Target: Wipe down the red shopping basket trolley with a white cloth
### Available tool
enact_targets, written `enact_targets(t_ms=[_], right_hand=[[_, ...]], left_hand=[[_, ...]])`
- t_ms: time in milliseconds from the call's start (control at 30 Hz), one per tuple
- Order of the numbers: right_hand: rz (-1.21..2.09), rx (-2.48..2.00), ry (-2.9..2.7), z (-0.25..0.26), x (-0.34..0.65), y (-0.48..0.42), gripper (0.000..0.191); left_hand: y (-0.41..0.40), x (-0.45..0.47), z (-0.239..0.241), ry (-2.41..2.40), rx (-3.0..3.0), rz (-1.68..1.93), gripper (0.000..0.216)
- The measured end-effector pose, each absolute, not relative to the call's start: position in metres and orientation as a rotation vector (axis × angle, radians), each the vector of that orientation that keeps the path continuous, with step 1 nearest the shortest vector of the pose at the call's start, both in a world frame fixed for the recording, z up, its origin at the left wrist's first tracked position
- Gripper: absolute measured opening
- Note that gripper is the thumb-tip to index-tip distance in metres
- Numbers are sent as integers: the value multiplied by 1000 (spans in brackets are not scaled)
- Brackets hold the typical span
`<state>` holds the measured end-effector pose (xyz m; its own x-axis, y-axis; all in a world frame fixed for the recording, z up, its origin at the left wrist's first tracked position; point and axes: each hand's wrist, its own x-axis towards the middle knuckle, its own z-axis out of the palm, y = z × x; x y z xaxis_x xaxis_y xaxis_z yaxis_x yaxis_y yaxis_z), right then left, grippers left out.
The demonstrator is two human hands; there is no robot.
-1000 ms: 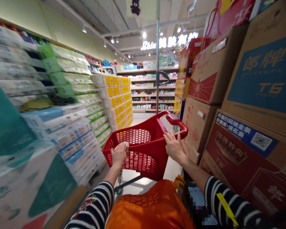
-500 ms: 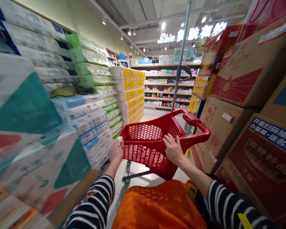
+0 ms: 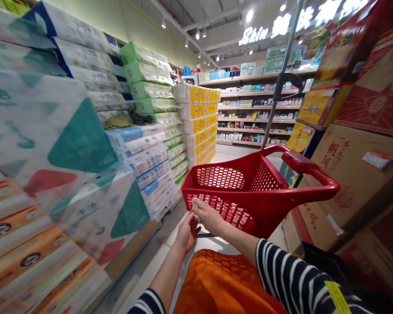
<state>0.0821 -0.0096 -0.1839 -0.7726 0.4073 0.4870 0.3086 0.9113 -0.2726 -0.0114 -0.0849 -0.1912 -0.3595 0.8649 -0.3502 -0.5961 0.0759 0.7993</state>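
A red plastic shopping cart point(image 3: 265, 205) stands in the aisle in front of me, its mesh basket showing nothing inside. My left hand point(image 3: 186, 232) is raised at the basket's near left corner, fingers curled round a small pale wad point(image 3: 195, 216). My right hand point(image 3: 211, 215) lies across the basket's near wall with its fingers together. They reach to the left hand and the wad, and their tips are hidden there. Both sleeves are navy and white striped. An orange bag or garment point(image 3: 222, 283) sits at my front.
Stacked packs of tissue and toilet paper point(image 3: 85, 148) wall the left side. Piled cardboard cartons point(image 3: 353, 165) close in the right. A grey pole point(image 3: 281, 83) rises behind the cart. Shelves of bottles point(image 3: 249, 109) line the far end.
My right hand left the basket's right rim and crossed to meet the left hand at the near left corner. My view swung so the cart sits further right and closer.
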Motion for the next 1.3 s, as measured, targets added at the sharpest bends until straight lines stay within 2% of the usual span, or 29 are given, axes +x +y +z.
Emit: enact_targets(t_ms=[100,200,333,433,500,600,700,767,1000,1167,1300], right_hand=[[-64,-292,-2540,-173,61,16,33],[-291,-248,-2558,-186,44,39,35],[-180,-400,-2757,-244,49,44,40],[-91,-546,-2850,-272,69,35,38],[-110,-484,-2826,-266,81,31,37],[-234,-283,-2632,-229,91,35,36],[-345,-302,-2473,-198,93,45,37],[-339,-360,-2515,-201,96,47,39],[-145,-652,-2825,-269,123,24,45],[-247,-362,-2623,-227,141,26,45],[-309,-450,-2506,-208,152,35,46]], left_hand=[[-93,-46,-205,1572,349,1507,33],[-103,-64,-230,1849,362,1415,37],[-114,-58,-261,1921,504,1316,34],[-112,-46,-265,1951,641,1211,35],[-106,-41,-258,1970,712,1154,36],[-93,-37,-244,2002,798,1129,37],[-85,-32,-237,2018,842,1118,38],[-85,-27,-237,2017,880,1099,39],[-93,-8,-235,2107,1188,847,45],[-88,7,-212,2212,1536,735,53],[-87,25,-198,2329,1881,487,58]])
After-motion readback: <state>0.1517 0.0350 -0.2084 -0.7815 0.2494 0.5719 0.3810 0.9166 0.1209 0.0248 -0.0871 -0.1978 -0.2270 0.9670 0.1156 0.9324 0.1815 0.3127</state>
